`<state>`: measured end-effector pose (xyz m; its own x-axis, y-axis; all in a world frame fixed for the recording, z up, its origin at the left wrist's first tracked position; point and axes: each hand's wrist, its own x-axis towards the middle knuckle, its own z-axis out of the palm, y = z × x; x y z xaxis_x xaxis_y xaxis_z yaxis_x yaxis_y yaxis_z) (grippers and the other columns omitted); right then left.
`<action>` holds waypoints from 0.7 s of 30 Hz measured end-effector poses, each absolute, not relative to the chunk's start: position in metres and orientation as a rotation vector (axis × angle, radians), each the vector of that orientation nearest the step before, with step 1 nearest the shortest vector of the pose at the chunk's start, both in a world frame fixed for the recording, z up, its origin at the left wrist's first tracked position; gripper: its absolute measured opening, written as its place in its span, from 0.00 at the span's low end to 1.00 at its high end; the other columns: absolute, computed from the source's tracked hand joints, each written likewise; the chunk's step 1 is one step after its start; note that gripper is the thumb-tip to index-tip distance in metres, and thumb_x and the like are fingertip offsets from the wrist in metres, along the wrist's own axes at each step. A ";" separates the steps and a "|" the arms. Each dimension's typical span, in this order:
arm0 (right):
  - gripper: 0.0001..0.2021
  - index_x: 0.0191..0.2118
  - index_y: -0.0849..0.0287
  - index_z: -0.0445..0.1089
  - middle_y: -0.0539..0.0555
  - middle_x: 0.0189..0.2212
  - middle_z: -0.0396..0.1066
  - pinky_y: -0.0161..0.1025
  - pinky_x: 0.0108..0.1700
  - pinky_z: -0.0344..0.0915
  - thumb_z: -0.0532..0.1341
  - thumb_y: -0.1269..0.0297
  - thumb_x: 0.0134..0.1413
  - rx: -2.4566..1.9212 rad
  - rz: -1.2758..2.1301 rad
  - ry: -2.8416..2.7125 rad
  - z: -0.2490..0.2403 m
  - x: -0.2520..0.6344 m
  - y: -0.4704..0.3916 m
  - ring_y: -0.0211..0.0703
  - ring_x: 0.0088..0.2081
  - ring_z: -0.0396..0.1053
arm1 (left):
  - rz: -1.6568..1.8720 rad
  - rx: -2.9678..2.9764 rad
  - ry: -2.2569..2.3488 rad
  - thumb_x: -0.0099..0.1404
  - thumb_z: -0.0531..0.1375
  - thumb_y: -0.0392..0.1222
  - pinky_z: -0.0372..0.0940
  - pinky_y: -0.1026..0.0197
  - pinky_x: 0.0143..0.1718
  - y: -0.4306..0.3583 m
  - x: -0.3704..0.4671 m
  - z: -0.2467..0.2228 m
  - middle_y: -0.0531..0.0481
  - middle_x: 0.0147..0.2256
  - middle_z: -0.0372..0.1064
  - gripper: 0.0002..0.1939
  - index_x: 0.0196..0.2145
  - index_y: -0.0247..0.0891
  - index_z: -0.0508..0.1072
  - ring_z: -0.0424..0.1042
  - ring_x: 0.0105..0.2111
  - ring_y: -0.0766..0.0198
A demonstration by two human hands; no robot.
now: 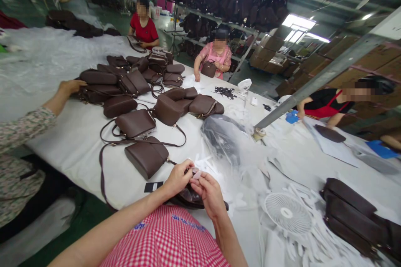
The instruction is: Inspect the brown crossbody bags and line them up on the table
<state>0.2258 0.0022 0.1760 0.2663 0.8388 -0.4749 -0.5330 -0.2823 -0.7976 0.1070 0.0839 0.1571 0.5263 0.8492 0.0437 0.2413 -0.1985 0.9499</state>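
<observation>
Close to my body, a dark brown handbag [190, 195] lies on the white table, partly covered by my hands. Both hands meet above it, fingers closed in a pinch. My right hand [208, 190] grips a small pale strip [196, 173], perhaps thin wrapping. My left hand [178, 178] pinches right beside the strip; what lies between its fingers is hidden. Just beyond my left hand rests another brown handbag [147, 157], its long strap [102, 171] trailing over the table edge. A black card with a white label [153, 187] sits left of my left forearm.
Many brown bags [133, 81] are piled at left, where a co-worker's hand [70, 86] touches one. A plastic-wrapped dark bundle [224, 137], a white fan [288, 212] and a metal post [313, 85] stand to the right. Other people work across the table.
</observation>
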 end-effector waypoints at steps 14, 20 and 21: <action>0.21 0.29 0.64 0.71 0.49 0.22 0.73 0.28 0.23 0.71 0.74 0.52 0.35 -1.409 1.370 -0.285 0.154 0.229 0.005 0.36 0.23 0.74 | 0.701 2.003 0.906 0.64 0.49 0.36 0.58 0.64 0.30 0.077 0.107 0.149 0.55 0.26 0.65 0.06 0.34 0.39 0.66 0.66 0.26 0.65; 0.22 0.31 0.60 0.65 0.48 0.21 0.73 0.28 0.23 0.71 0.74 0.55 0.34 -1.352 1.330 -0.250 0.147 0.229 0.005 0.37 0.22 0.73 | 0.713 2.166 0.805 0.65 0.49 0.35 0.59 0.65 0.31 0.077 0.101 0.146 0.53 0.27 0.68 0.08 0.35 0.39 0.67 0.68 0.27 0.65; 0.23 0.32 0.59 0.64 0.48 0.22 0.74 0.29 0.23 0.71 0.74 0.55 0.34 -1.335 1.328 -0.251 0.147 0.230 0.005 0.37 0.22 0.74 | 0.705 2.186 0.796 0.65 0.49 0.35 0.59 0.65 0.30 0.078 0.101 0.146 0.53 0.26 0.68 0.08 0.35 0.39 0.68 0.68 0.26 0.65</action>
